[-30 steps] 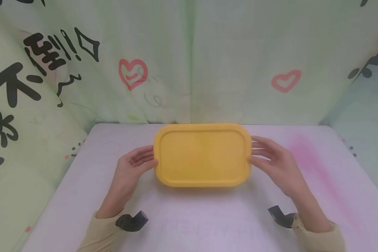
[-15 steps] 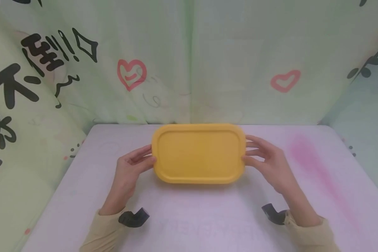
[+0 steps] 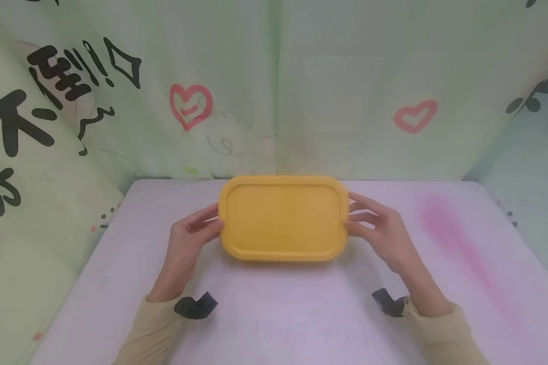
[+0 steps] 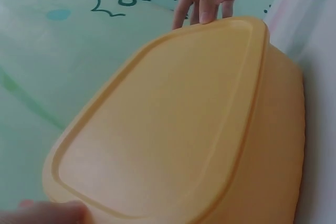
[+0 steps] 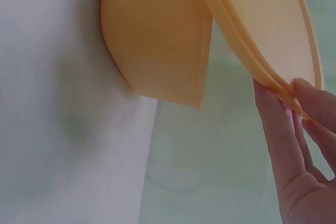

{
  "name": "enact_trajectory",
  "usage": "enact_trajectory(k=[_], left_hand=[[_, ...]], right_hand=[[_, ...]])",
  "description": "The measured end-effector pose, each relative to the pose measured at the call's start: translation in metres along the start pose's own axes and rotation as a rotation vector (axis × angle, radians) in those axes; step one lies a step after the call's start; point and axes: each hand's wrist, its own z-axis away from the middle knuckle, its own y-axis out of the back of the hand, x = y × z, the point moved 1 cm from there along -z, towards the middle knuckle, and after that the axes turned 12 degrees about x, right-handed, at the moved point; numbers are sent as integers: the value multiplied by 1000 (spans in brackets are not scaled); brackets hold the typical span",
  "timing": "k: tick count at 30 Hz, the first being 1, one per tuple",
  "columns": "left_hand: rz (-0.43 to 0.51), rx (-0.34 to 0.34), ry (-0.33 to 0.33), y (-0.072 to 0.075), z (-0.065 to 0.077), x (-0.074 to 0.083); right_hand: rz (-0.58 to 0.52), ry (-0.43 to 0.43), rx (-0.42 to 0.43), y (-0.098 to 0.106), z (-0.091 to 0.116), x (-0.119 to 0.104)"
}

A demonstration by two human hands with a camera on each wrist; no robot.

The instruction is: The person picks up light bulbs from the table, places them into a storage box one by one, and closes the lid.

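Note:
A yellow rectangular lid [image 3: 283, 218] with a raised rim lies between both hands, over a matching deep plastic box [image 5: 152, 40]. The box stands on the table, mostly hidden under the lid in the head view. My left hand [image 3: 187, 243] holds the lid's left end, thumb on the rim. At the opposite end my right hand [image 3: 383, 235] pinches the edge, thumb on top and fingers beneath. The right wrist view shows this end raised, with a wedge-shaped gap between lid and box rim. In the left wrist view, the box wall [image 4: 281, 129] shows just below the lid.
The white table [image 3: 274, 314] carries a pink smear on its right side. Behind it hangs a pale green curtain [image 3: 329, 76] with heart drawings and black lettering. A dark strap piece [image 3: 196, 305] juts from the left sleeve, another [image 3: 388, 302] from the right.
The lid's right end has shifted left along with my right hand, so the lid looks narrower from above. Both hands have moved slightly away from me, keeping their hold on its ends.

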Motion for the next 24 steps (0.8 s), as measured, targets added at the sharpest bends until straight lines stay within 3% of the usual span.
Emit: enact_trajectory(k=[7, 18, 24], left_hand=[[-47, 15, -1, 1, -5, 2], [-80, -2, -80, -2, -16, -3], [-114, -9, -87, -5, -22, -8]], right_hand=[[19, -12, -1, -4, -4, 2], [32, -62, -46, -7, -13, 4], [62, -52, -70, -12, -18, 12]])
